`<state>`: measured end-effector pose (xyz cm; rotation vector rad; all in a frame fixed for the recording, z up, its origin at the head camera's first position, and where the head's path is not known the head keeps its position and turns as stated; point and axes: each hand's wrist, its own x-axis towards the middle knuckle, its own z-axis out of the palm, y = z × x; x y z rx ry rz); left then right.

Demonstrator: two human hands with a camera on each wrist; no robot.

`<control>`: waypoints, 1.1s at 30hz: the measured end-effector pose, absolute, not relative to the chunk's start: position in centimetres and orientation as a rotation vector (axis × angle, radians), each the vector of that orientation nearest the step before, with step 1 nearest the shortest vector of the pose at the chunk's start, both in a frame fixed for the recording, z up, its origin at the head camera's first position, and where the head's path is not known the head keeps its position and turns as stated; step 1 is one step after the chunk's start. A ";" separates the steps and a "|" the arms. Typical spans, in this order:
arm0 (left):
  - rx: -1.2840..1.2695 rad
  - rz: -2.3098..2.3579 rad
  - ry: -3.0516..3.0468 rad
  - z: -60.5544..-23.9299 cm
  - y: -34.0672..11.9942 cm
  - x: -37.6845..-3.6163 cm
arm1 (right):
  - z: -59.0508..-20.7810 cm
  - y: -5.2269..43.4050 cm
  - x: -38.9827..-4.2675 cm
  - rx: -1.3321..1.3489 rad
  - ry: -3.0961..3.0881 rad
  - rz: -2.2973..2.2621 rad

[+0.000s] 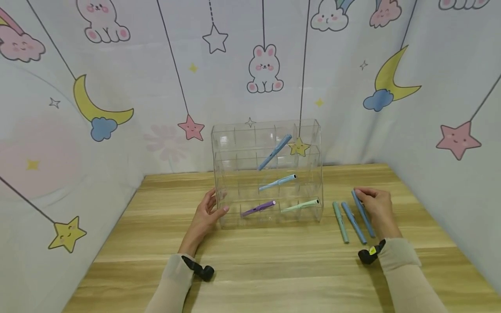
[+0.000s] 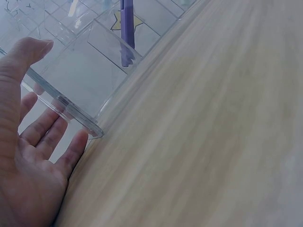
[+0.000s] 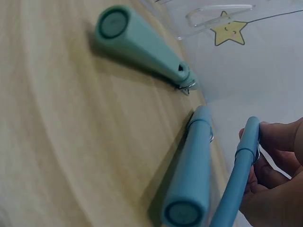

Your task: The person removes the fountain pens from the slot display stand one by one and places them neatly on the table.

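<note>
Over on the left, my left hand (image 1: pixel 206 215) rests against the left end of the clear organizer (image 1: pixel 235 174), thumb on its front corner and the other fingers (image 2: pixel 45 127) straight and spread along the side wall, so the fingers are apart and flat, not curled round anything. That organizer stands upright on the desk (image 1: pixel 274 269), near the back, and is split into rows of small compartments. I count four pens leaning in it: a blue pen (image 1: pixel 275 151) in an upper row, a light blue pen (image 1: pixel 277 182) below it, a purple pen (image 1: pixel 258 208) in the bottom row, and a mint pen (image 1: pixel 300 205) just right of the purple one. Moving right, past the organizer, three more pens lie side by side on the desk: a green pen (image 1: pixel 340 221), then a middle blue pen (image 1: pixel 353 222) just beside it, then the far blue pen (image 1: pixel 363 214). My right hand (image 1: pixel 376 208) is on that last one, fingers (image 3: pixel 279 142) curled together and pinching its upper end near the clip, while its lower end appears to rest on the wood.
</note>
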<state>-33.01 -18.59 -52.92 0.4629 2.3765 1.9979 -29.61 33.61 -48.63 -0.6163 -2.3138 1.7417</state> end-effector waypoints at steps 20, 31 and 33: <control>0.445 2.014 2.366 -52.9 -18.6 -32.8 | -50.2 33.1 -29.4 -0.545 -2.587 1.243; 0.443 2.014 2.358 -52.9 -18.5 -32.8 | -50.6 32.6 -29.4 -0.509 -2.567 1.123; 0.444 2.019 2.354 -52.9 -18.4 -32.8 | -50.8 32.6 -29.5 -0.519 -2.556 1.128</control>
